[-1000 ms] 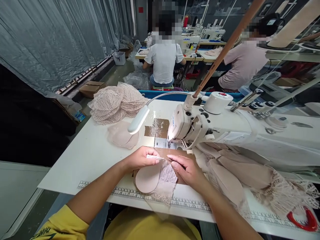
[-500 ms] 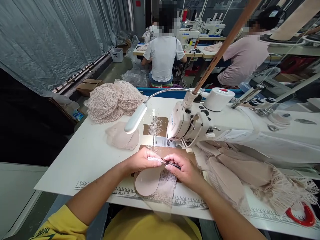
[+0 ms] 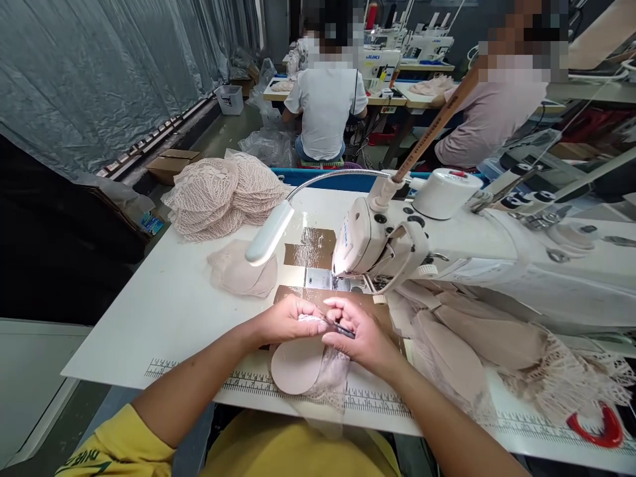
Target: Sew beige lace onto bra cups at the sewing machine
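My left hand [image 3: 294,319] pinches the upper edge of a beige bra cup [image 3: 297,366] with lace and sheer mesh, which hangs over the table's front. My right hand [image 3: 360,331] is closed around a slim dark tool [image 3: 344,330] with a metal tip; its exact kind is unclear. The tip meets the fabric edge by my left fingertips, and thumb and fingers partly hide that spot. Just beyond my hands is the white sewing machine [image 3: 382,242], its needle area lit.
Stacked lace pieces [image 3: 226,195] lie at the back left, with a flat beige piece [image 3: 243,268] nearer. More cups [image 3: 477,331] lie under the machine arm. Red-handled scissors [image 3: 599,430] rest at the right front. A lamp [image 3: 271,232] overhangs the table. Two people sit beyond.
The tool has shifted slightly left and down with my right hand, whose index finger is more raised. My left hand still pinches the bra cup. The view has moved slightly.
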The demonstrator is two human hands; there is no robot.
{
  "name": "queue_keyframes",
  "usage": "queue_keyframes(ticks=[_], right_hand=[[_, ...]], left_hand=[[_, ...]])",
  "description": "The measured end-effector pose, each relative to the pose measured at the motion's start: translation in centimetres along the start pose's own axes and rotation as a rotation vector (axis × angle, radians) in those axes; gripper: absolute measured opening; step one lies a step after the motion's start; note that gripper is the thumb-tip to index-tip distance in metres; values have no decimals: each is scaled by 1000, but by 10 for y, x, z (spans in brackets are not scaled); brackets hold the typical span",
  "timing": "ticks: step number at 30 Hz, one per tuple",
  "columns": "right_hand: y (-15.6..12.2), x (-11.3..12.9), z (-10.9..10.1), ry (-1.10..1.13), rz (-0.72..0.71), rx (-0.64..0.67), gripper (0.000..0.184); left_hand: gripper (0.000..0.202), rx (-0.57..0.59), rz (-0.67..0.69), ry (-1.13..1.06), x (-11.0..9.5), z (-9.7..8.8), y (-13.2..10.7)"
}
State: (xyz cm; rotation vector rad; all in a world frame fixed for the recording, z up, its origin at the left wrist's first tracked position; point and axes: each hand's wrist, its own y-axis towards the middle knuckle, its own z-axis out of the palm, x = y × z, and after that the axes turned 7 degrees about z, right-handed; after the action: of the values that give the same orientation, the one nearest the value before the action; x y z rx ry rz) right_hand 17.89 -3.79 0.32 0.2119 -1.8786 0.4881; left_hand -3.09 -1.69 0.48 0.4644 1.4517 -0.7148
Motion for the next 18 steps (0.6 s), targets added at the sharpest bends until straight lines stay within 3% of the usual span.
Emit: queue_keyframes(ticks=[3,5,10,13,15,18], right_hand=[[2,1,-1,-100,30,34,20],[2,2,-4,-118,35,23,16],[3,-1,-7,-69,59,63,22],[3,0,-6,-62,64,66,26],[3,1,-6,-58,57,55,26],[2,1,-5,-54,18,34,25]], left_hand=[[34,83,-38,129,-8,-11,-4],[27,76,-69,232,-13,-22,-9],[20,-122,-37,385,-19,-39,-20],[22,-383,117,556,-23,-31,-22],[14,-490,282,724,-25,-20,-21],[13,-388,453,940,-21,0,-18]])
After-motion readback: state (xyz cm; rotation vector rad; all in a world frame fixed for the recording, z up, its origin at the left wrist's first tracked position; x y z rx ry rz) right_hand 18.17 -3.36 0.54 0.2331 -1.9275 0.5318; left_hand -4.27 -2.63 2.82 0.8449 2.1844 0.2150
